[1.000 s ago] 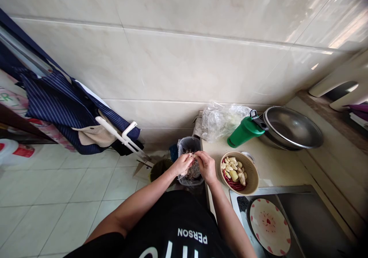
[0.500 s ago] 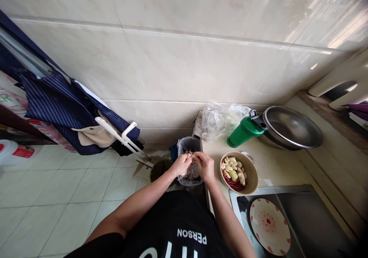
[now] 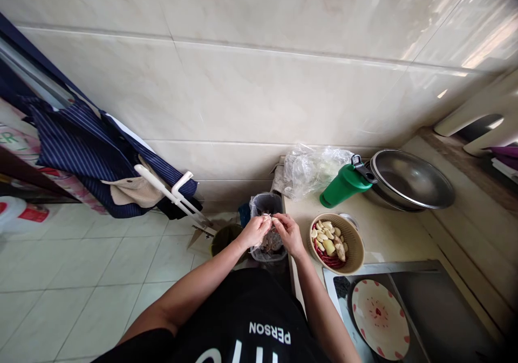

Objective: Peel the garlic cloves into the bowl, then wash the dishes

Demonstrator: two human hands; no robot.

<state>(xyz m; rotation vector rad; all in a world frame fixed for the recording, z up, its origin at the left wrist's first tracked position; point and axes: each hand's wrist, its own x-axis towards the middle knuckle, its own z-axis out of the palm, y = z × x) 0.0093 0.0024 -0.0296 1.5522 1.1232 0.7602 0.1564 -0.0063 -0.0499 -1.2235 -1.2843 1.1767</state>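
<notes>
Wall [image 3: 243, 93], 2 hands [image 3: 254, 231] [image 3: 290, 234], 1 lined bin [image 3: 272, 202]

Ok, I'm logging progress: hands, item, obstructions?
Left hand gripping small pale piece, identity unclear. Right hand up against it. Both above lined bin. Basket off right, not blocking.

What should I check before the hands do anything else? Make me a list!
1. Left hand has a grip: ok, it pinches a small pale piece.
2. Right hand touches the piece: cannot tell, its fingertips are right by it.
3. What the piece is: cannot tell, it is too small and partly hidden by fingers.
4. Bin open under the hands: ok, scraps show inside.
5. Basket upright: ok, it stands on the counter.
6. Plate away from the hands: ok, it touches neither.
</notes>
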